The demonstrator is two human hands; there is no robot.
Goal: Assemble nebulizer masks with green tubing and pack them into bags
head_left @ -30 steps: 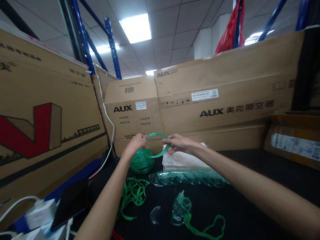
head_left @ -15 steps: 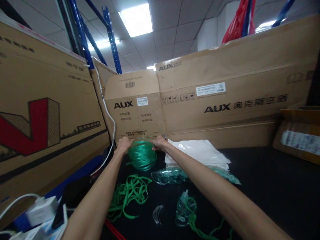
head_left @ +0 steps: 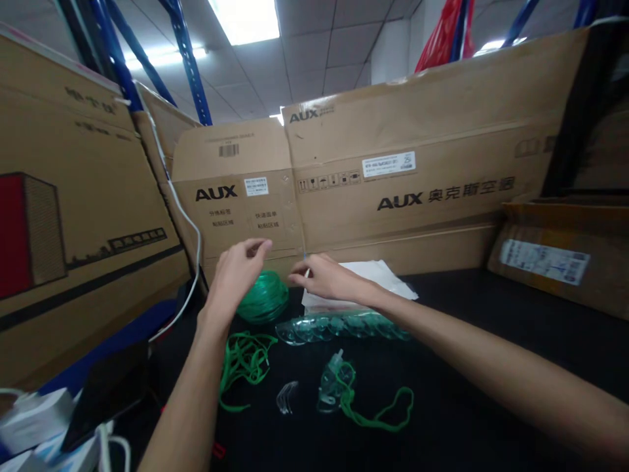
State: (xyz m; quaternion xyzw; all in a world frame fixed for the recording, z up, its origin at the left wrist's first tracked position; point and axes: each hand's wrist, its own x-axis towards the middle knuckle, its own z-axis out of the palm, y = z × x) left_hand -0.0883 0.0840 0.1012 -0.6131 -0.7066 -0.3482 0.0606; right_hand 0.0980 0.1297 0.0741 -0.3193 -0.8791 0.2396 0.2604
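My left hand (head_left: 240,270) hovers over a coil of green tubing (head_left: 263,299), hiding part of its upper left. Its fingers are loosely bent, with a gap between thumb and forefinger, and nothing shows in them. Just right of the coil, my right hand (head_left: 327,276) hangs in front of a stack of white sheets or bags (head_left: 386,278); its fingers bend down, apart, with nothing visible held. Below the stack lies a row of nested clear green cup-shaped masks (head_left: 339,326). Nearer to me are a clear mask (head_left: 330,383) with a green strap (head_left: 381,425) and loose green straps (head_left: 248,357).
Small clear curved strips (head_left: 286,397) lie on the black table (head_left: 437,387). Cardboard panels (head_left: 344,229) wall the back, and a taped carton (head_left: 560,255) stands at the right. A white cable (head_left: 189,223) runs down the left, near white plugs (head_left: 34,419).
Both hands have left the tubing coil, which they touched before. My left hand has risen and come nearer; my right hand has shifted toward the white stack. The view has turned slightly right.
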